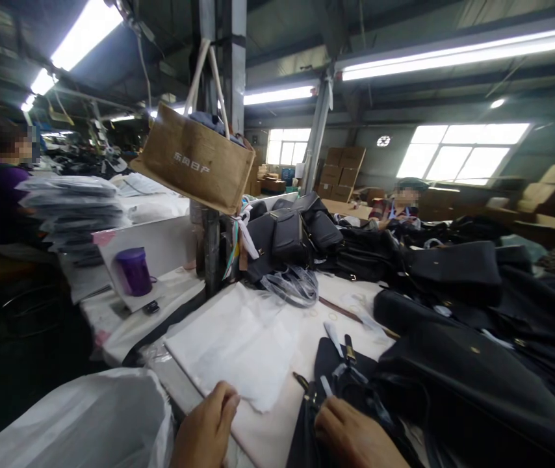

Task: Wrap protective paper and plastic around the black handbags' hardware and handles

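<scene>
My left hand (206,426) is at the bottom centre, over the near edge of the white-covered table. Its fingers are curled with the thumb against them; whatever they pinch, if anything, is hidden. To its right, my right hand (353,432) bends its fingers down onto a black bag (323,357) with gold-coloured metal fittings, and its fingertips are partly hidden. Clear and white wrapping strips (333,339) stick up from the straps and fittings. A sheet of white wrapping (243,341) lies flat on the table just beyond my left hand.
Black bags (453,266) are heaped along the right and back. A large white sack (82,416) stands open at lower left. A brown tote (197,156) hangs from a metal post (212,250). The purple cup (134,272) is at left. Two people sit farther off.
</scene>
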`<state>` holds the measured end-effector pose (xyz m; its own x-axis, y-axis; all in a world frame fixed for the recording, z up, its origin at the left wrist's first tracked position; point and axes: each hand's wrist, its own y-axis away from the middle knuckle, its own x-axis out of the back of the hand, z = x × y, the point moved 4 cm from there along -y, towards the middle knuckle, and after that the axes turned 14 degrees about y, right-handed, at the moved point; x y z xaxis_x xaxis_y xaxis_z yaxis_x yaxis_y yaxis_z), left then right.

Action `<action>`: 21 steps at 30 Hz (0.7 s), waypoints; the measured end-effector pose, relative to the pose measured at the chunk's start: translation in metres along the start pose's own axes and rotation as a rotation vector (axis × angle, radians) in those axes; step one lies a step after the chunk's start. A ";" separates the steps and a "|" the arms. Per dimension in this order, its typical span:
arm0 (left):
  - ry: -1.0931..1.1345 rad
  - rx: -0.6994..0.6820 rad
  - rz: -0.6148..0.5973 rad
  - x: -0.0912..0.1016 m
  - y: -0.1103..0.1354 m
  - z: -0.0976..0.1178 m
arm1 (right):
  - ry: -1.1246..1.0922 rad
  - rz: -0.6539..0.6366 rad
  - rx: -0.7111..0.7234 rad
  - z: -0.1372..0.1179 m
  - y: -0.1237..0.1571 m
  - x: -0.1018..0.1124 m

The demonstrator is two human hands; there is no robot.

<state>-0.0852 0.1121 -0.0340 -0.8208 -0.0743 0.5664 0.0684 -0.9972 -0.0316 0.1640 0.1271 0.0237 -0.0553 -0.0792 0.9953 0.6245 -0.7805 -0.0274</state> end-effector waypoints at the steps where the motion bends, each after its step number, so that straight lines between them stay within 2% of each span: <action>1: -0.085 -0.046 0.022 0.000 -0.008 0.000 | -0.004 -0.019 0.003 0.000 0.002 -0.004; 4: -0.241 -0.147 0.039 -0.015 -0.028 -0.008 | -0.013 -0.021 0.005 0.001 0.006 -0.004; 8: -0.312 -0.193 0.036 -0.040 -0.039 -0.025 | -0.075 -0.026 -0.058 0.006 0.009 0.015; 11: -0.348 -0.249 0.058 -0.049 -0.038 -0.033 | -0.162 -0.010 -0.172 0.018 -0.004 0.029; 13: -0.368 -0.293 0.083 -0.052 -0.036 -0.039 | -0.181 0.007 -0.276 0.031 -0.022 0.031; 16: -0.394 -0.378 0.118 -0.054 -0.033 -0.050 | -0.172 -0.041 -0.384 0.050 -0.061 0.015; 19: -0.410 -0.477 0.152 -0.057 -0.034 -0.065 | -0.170 -0.112 -0.431 0.062 -0.098 -0.019; 21: -0.424 -0.532 0.210 -0.061 -0.036 -0.076 | -0.171 -0.171 -0.459 0.065 -0.113 -0.045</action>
<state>-0.0801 0.1517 -0.1299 -0.5214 -0.3621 0.7727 -0.1738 -0.8414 -0.5117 0.1464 0.2588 -0.0119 0.0257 0.1461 0.9889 0.2096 -0.9681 0.1376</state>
